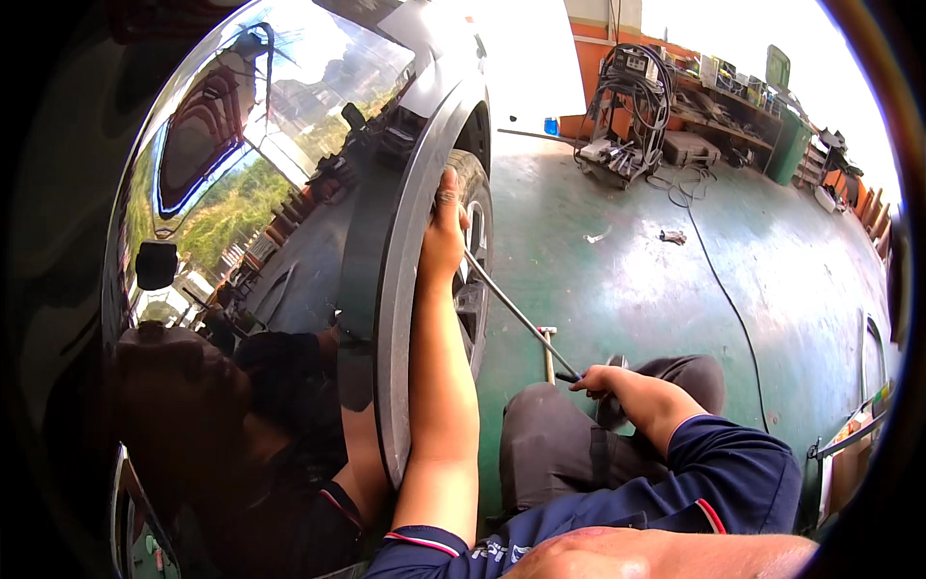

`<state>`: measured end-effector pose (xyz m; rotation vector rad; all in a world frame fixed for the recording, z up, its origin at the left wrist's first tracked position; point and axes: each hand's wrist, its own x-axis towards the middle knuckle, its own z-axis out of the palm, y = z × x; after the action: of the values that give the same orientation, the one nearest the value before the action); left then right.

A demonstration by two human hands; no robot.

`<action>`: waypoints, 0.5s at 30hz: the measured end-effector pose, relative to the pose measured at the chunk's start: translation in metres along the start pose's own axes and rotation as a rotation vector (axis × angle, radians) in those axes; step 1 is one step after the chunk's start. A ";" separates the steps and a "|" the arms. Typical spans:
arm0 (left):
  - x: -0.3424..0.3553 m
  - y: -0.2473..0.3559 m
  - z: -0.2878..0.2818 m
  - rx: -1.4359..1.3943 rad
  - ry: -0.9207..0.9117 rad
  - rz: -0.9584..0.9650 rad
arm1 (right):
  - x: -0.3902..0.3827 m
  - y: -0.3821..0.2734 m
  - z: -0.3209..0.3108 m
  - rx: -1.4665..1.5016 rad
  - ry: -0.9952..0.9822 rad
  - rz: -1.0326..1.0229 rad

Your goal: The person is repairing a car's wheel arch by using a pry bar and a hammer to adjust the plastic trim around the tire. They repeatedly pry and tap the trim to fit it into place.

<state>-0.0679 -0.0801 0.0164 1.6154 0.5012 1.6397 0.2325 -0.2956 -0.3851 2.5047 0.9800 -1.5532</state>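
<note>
My right hand (595, 380) is closed round the dark handle end of a long, thin metal rod (516, 311), beside my bent knee. The rod slants up and left to the wheel (475, 198) of a dark, glossy car. My left hand (444, 234) reaches up against the grey wheel arch trim (395, 318), between trim and tyre. One finger points upward; the others are mostly hidden, so its hold does not show. The rod's far end disappears beside that hand. A hammer-like tool (549, 355) with a pale handle is near the rod's handle end.
The shiny car panel (318, 193) fills the left side and mirrors the surroundings. Across the green floor (617, 280) runs a black cable (723, 289). Farther back are a wheeled machine with coiled cables (627, 116), a grey case (690, 148), loaded shelves (728, 111) and a green bin (789, 145).
</note>
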 end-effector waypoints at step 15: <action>0.011 -0.008 0.003 0.045 0.000 0.063 | -0.008 -0.014 0.021 0.224 -0.179 -0.080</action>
<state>-0.0620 -0.0673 0.0179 1.6794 0.4951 1.6853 0.2061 -0.2954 -0.3848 2.4320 0.9390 -1.9739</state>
